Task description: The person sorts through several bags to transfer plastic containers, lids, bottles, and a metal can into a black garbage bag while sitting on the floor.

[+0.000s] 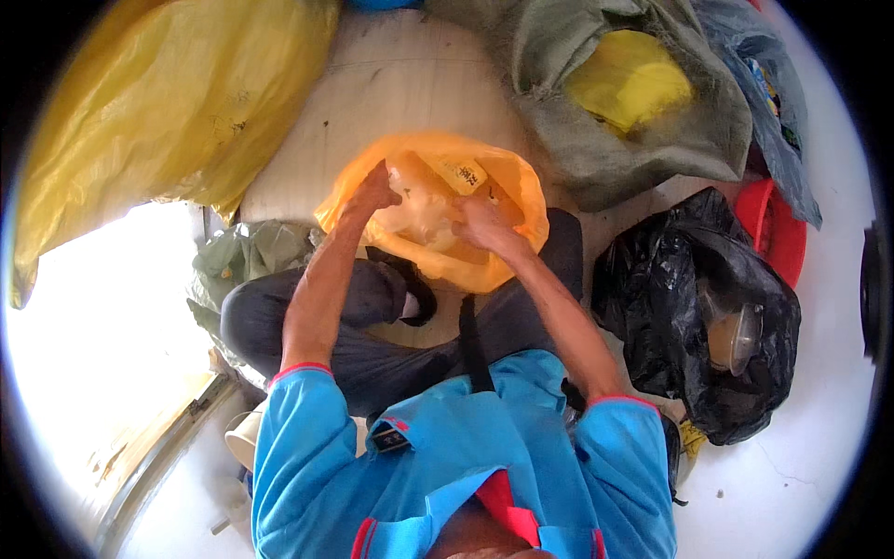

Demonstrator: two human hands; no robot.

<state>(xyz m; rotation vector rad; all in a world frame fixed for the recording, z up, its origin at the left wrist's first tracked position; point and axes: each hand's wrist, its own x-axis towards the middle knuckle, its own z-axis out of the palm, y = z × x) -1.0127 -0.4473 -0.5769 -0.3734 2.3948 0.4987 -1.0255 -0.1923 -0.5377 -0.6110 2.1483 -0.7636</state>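
Observation:
An orange plastic bag (454, 265) stands wide-mouthed on the floor before my crossed legs. Inside it lie whitish, translucent plastic items (419, 202) and a yellowish packet (464, 175) bearing writing. My left hand (380, 189) is at the bag's left inner side, over the whitish items; whether its fingers grip anything is not clear. My right hand (482, 222) reaches into the right half of the bag, fingertips among the contents, and what it touches is hidden.
A large yellow sack (188, 91) is at the upper left, a grey-green sack (628, 161) with yellow contents at the upper right. To the right are a black bag (649, 279) with clear containers and a red basin (786, 237). A greenish plastic bag (244, 258) lies by my left knee.

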